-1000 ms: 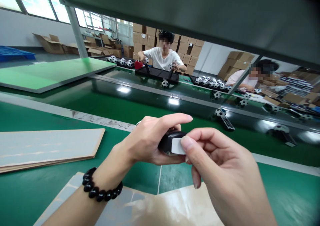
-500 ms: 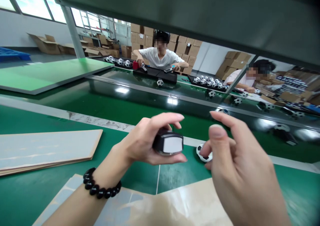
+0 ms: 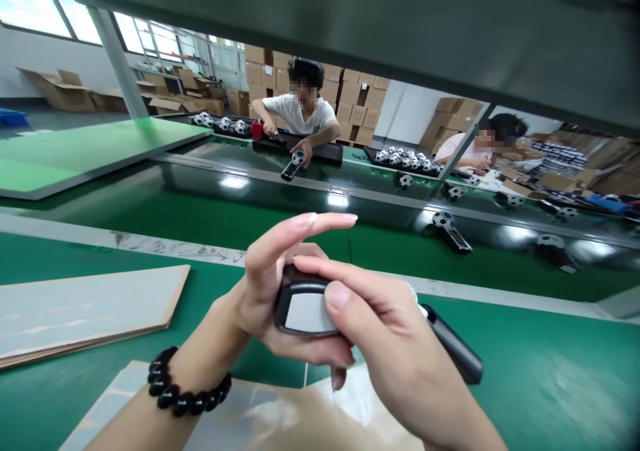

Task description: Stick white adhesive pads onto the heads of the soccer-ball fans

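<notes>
A black plastic piece with a pale grey rectangular face (image 3: 306, 312) is held up before me, its face turned toward me. My left hand (image 3: 273, 298) is wrapped round it from the left, with the index finger stretched out above it. From the other side, my right hand (image 3: 385, 318) grips the piece, thumb pressed on the grey face and index finger along its top edge. Behind the right hand, a black handle (image 3: 455, 344) lies on the green table, its far end hidden by that hand. A beaded black bracelet (image 3: 183, 398) circles my left wrist.
Pale sticker sheets (image 3: 90, 308) lie stacked at left, and a brown backing sheet (image 3: 280, 418) lies below my hands. A belt (image 3: 200, 218) carries football-topped pieces (image 3: 450, 230) beyond the table. Two people work across it. A shelf (image 3: 320, 24) hangs overhead.
My right hand has come left onto the black piece, which my left hand still holds. The co-worker opposite has reached forward with a football-topped piece. The view has shifted slightly.
</notes>
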The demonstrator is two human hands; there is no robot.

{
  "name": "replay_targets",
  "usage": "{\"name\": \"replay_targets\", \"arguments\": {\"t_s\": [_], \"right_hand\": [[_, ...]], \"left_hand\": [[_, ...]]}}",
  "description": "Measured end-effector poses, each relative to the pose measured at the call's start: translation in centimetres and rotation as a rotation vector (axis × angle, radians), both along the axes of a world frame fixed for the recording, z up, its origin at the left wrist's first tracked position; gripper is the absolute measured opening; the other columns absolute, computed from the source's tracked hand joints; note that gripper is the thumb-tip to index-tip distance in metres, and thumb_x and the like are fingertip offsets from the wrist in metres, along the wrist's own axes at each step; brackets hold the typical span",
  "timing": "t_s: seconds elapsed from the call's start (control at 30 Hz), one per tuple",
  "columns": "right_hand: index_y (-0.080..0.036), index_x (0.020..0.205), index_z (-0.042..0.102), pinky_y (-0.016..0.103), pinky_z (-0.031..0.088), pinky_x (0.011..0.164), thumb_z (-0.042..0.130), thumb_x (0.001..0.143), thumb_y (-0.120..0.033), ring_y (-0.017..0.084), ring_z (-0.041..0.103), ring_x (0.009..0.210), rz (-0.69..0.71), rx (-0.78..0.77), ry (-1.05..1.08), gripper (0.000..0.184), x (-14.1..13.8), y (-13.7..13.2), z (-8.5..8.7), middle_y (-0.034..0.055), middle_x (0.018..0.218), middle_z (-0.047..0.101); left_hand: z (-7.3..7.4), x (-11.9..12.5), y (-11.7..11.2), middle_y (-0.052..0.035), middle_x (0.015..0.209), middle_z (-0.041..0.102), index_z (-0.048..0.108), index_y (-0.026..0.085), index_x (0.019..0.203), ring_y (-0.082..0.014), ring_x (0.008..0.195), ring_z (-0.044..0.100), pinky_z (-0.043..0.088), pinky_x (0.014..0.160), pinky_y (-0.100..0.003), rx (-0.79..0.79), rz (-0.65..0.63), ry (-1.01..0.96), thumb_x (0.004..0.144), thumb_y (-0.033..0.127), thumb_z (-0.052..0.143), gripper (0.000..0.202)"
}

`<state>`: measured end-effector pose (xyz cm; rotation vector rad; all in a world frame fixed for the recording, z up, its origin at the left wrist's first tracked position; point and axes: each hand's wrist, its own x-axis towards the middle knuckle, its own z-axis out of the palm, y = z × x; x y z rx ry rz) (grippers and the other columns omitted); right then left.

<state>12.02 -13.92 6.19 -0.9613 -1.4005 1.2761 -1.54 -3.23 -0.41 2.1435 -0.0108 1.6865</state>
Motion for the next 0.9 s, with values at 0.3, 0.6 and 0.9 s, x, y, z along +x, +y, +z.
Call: {"name": "replay_targets", "arguments": {"t_s": [0.3, 0.6, 0.9], "right_hand": [[-0.033, 0.121, 0.076, 0.016, 0.056, 0.049, 0.051, 0.102, -0.039, 0.007, 0.063, 0.052, 0.127, -0.064, 0.140, 0.031, 0.2, 0.5, -0.8, -0.0015, 0.080, 0.069], [-0.030, 0.133, 0.066, 0.024, 0.057, 0.061, 0.055, 0.099, -0.032, 0.010, 0.064, 0.061, 0.224, -0.052, 0.047, 0.035, 1.1, 0.6, -0.3, -0.0031, 0.077, 0.065], [-0.032, 0.120, 0.066, 0.028, 0.050, 0.066, 0.075, 0.089, -0.045, 0.025, 0.073, 0.086, -0.175, 0.315, -0.951, 0.035, 2.7, 3.7, -0.3, -0.0020, 0.095, 0.078]], "left_hand": [[2.0, -0.2, -1.5, -0.0160, 0.142, 0.056, 0.031, 0.035, 0.152, -0.0209, 0.081, 0.076, 0.062, 0.048, -0.022, -0.022, -0.170, -0.047, 0.073, 0.039, 0.089, 0.098], [1.9, -0.5, -1.2, -0.0160, 0.153, 0.046, 0.021, 0.041, 0.155, -0.0392, 0.132, 0.057, 0.064, 0.056, -0.024, -0.024, -0.101, 0.065, 0.073, 0.038, 0.089, 0.107], [-1.6, -0.7, 1.9, -0.0123, 0.165, 0.030, 0.011, 0.036, 0.161, -0.0340, 0.105, 0.070, 0.064, 0.074, -0.039, -0.048, 0.196, 0.372, 0.085, 0.039, 0.070, 0.096]]}}
